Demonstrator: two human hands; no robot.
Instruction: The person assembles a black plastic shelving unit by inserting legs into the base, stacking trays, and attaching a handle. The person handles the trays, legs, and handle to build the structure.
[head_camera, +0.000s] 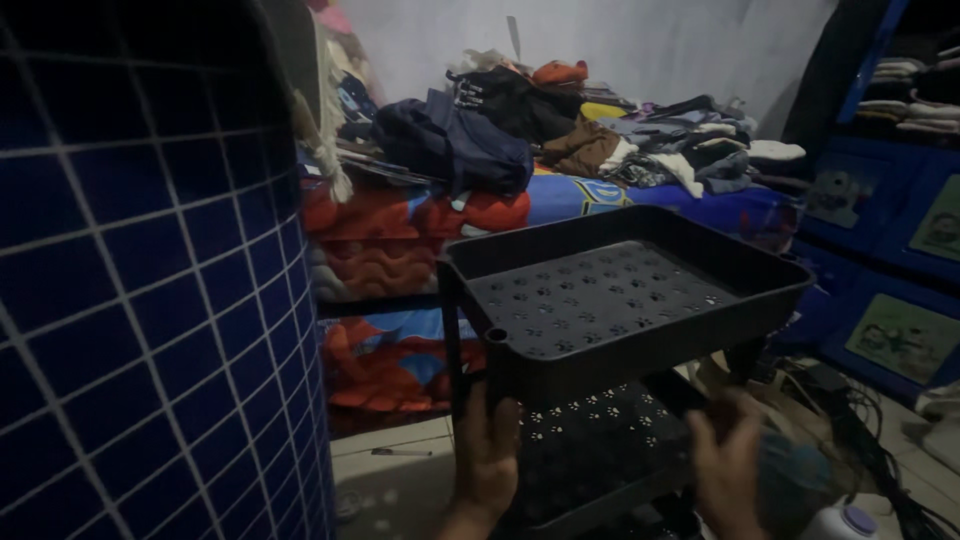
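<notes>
Head view: our left hand (487, 452) grips the black rack (620, 300)'s post; right hand (728, 462) blurred, grip unclear; tiled wall (150, 300) crowds left, clothes-piled bed (560, 190) behind.

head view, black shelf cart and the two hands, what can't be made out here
- Right hand, head view: motion-blurred; its grip on the cart can't be told.
- Left hand: fingertips hidden behind the cart's post.
- Black shelf cart: bottom cut off by the lower edge; lower tray dark, partly hidden by the top tray.
- White object: cut off at the bottom edge.
</notes>
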